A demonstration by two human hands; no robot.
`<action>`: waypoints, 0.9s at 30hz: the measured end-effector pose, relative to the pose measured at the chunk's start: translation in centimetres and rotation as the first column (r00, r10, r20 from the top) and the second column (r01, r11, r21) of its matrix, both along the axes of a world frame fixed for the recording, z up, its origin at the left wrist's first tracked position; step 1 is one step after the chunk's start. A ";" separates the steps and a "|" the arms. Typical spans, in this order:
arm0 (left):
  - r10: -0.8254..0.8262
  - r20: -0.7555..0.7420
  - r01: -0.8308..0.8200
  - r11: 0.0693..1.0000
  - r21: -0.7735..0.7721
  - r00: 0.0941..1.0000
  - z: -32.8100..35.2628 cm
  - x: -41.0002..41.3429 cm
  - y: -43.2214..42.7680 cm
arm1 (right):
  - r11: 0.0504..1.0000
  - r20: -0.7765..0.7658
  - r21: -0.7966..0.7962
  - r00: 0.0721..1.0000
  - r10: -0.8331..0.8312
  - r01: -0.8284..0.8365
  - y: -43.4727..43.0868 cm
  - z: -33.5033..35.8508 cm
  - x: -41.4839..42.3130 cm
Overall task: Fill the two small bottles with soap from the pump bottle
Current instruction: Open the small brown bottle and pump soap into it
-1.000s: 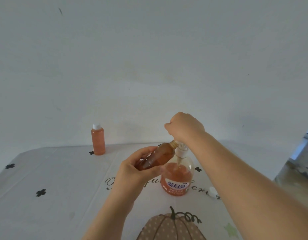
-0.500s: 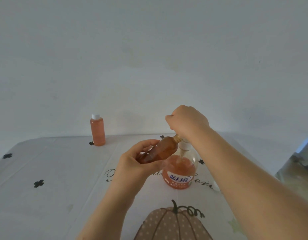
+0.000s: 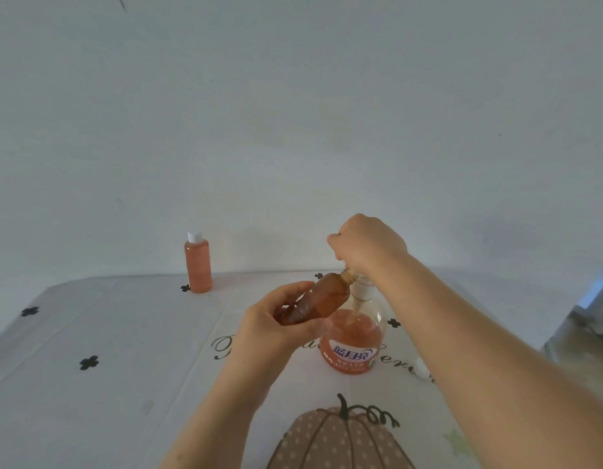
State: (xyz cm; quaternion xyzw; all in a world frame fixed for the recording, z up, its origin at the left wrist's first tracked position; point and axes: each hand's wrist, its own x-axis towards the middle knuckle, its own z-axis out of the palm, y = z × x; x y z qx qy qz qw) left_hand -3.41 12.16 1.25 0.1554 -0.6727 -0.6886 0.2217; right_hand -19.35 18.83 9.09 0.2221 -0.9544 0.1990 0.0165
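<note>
**Uncapped bottle up at the pump**

Counting two small bottles, one pump bottle, one loose cap, two hands.

First bottle, at the far edge of the white-clothed table [image 3: 124, 401], left of centre: a slim clear-plastic white-capped small bottle [image 3: 198, 265], upright, filled with orange soap, well apart from both hands.

Second bottle, lifted clear of the table: a slim clear-plastic uncapped small bottle [image 3: 324, 296], orange-brown with soap inside. Gripped around its lower half by the left hand [image 3: 276, 330], thumb on the near side, fingers curled round the far side. Tilted steeply, base down toward the palm, open neck up and to the right. Neck tucked just under the right hand [image 3: 368, 245] and right beside the white collar of the pump.

Directly behind and below: the clear round plastic pump bottle [image 3: 352, 340], standing around the middle of the table. Orange soap in its lower part, blue-and-white label facing forward.

Right hand balled tight on top, fingers curled down over the pump head. Spout hidden under the knuckles, so no telling whether touching the open neck.

Toward the right edge, just beside the right forearm: one small round white cap [image 3: 420, 367], loose on the cloth.

At the near edge, a brown dotted pumpkin print [image 3: 340, 438].
</note>
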 end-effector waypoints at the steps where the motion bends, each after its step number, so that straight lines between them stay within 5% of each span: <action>1: -0.001 -0.001 0.001 1.000 -0.003 1.000 0.1 0.0 0.1 | 1.000 -0.006 0.002 1.000 -0.001 0.002 0.1 0.2 0.1; 10: -0.023 -0.036 0.024 1.000 0.010 0.999 0.6 0.5 0.6 | 0.995 -0.069 0.100 0.997 0.022 -0.015 0.5 1.2 0.4; 27: 0.001 -0.028 -0.001 1.000 0.005 1.000 0.4 0.1 0.2 | 0.996 0.039 0.081 0.998 0.042 -0.045 -0.4 0.0 -0.8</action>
